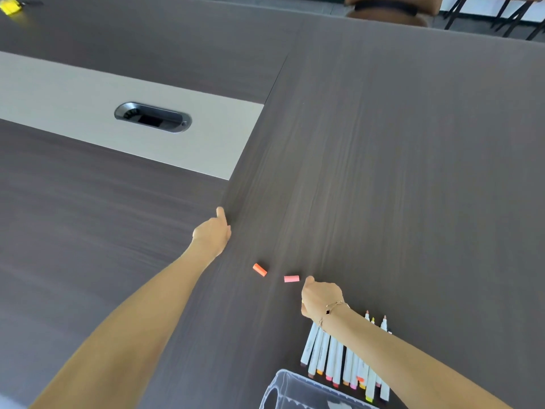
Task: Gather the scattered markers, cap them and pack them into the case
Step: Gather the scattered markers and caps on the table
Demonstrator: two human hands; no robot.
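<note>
Fingers of right hand (320, 299) curl beside pink cap (291, 278), apart.

Right forearm hides part of the markers (333, 357) (case (298, 389) cropped below).

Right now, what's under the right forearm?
A row of white-barrelled markers lies on the table, some tips uncapped, beside the clear case. The right forearm covers their middles, so a full count can't be made.
</note>
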